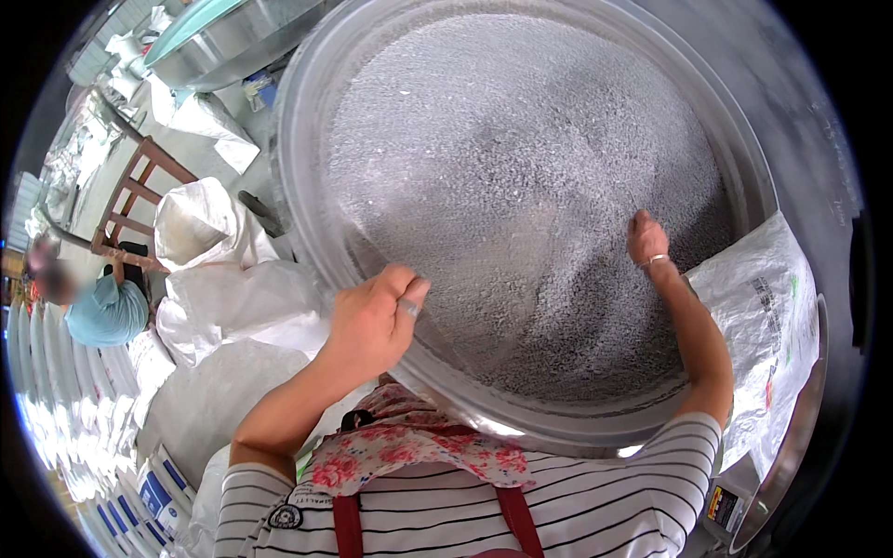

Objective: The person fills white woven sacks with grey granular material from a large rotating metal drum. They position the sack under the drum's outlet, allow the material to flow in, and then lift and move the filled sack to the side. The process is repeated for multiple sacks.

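Observation:
In front of me stands a wide round metal tub, its floor spread with small grey granules. My left hand is curled into a fist over the tub's near left rim, a ring on one finger. Whether anything is inside that fist is hidden. Over the granules on the right, my right hand is also closed, with a thin bracelet at the wrist. Its fingertips face away from me, so what they hold, if anything, does not show. Faint ridges and darker patches mark the granules around it.
A white woven sack drapes over the tub's right rim. To the left are open white sacks, a brown wooden frame and a seated person in a blue top. Another metal tub stands at the far left.

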Demonstrator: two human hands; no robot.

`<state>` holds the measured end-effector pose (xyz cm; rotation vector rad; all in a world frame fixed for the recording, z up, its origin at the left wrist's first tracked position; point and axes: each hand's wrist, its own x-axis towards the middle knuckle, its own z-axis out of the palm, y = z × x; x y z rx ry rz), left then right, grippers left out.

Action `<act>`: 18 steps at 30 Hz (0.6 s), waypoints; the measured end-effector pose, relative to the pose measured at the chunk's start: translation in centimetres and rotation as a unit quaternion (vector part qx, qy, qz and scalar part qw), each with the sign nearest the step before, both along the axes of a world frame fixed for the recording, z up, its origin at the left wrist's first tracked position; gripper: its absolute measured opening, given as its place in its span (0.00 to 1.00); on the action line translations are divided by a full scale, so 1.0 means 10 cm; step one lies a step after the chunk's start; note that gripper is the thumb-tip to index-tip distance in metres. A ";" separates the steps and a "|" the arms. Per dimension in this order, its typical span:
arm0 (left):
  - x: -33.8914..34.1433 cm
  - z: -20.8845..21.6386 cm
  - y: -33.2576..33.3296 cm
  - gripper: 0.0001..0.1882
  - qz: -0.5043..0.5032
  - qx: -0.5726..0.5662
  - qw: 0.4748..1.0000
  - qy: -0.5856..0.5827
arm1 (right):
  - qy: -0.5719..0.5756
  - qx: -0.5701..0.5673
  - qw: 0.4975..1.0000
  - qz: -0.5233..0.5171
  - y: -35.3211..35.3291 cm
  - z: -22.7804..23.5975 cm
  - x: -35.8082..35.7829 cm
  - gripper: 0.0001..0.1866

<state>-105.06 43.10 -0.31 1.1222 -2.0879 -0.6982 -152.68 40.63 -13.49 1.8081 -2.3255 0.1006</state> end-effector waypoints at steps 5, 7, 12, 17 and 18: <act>0.10 -0.07 -0.09 0.08 0.010 -0.054 0.990 0.127 | -0.627 -0.006 0.775 0.077 0.44 0.96 1.83 0.06; 0.14 -0.03 -0.06 0.10 0.025 0.004 0.982 0.185 | -0.680 -0.001 0.722 0.132 0.60 1.26 2.35 0.05; 0.32 0.10 0.29 0.15 -0.034 0.330 0.891 0.309 | -0.722 0.048 0.668 0.174 0.97 1.79 3.20 0.07; 0.63 0.02 0.55 0.16 -0.119 0.403 0.837 0.351 | -0.737 0.177 0.639 0.131 1.32 1.83 3.65 0.08; 0.71 0.00 0.58 0.16 -0.129 0.407 0.838 0.342 | -0.740 0.197 0.633 0.111 1.38 1.80 3.72 0.07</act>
